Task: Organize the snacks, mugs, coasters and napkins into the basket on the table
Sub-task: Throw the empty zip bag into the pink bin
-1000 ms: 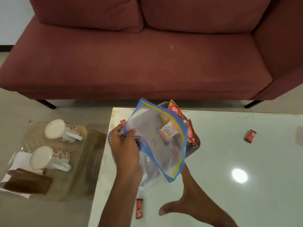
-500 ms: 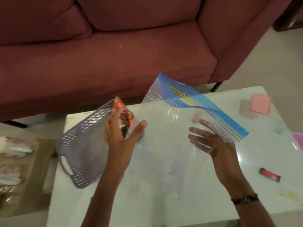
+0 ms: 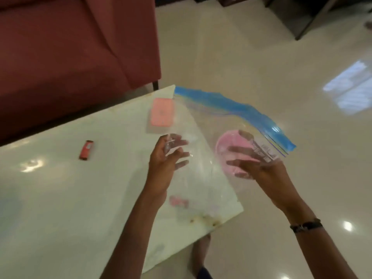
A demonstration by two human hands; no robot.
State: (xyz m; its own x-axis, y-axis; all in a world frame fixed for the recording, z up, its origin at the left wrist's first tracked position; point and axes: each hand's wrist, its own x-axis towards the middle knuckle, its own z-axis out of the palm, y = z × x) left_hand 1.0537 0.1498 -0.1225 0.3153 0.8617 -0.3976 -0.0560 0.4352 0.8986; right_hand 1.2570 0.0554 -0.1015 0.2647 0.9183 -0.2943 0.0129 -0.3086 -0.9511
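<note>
I hold a large clear zip bag (image 3: 203, 125) with a blue seal strip over the table's right corner. My left hand (image 3: 164, 158) grips its left side and my right hand (image 3: 259, 160) grips its right side near a printed label. A round pink thing (image 3: 225, 146) shows through the plastic by my right fingers; whether it is in the bag or behind it is unclear. A pink rectangular coaster (image 3: 162, 114) lies on the white table (image 3: 60, 198) near the far edge. A red snack packet (image 3: 86, 150) lies to the left. The basket is out of view.
A dark red sofa (image 3: 70, 47) stands just beyond the table's far edge. Glossy tiled floor (image 3: 261, 57) lies to the right of the table. A blurred pink patch (image 3: 178, 201) shows through the bag near the table's near corner. My foot (image 3: 201, 248) is below that corner.
The view swung right, so the basket and mugs left the frame. The bag moved from over the basket to the table's right corner, and my left hand now grips the bag.
</note>
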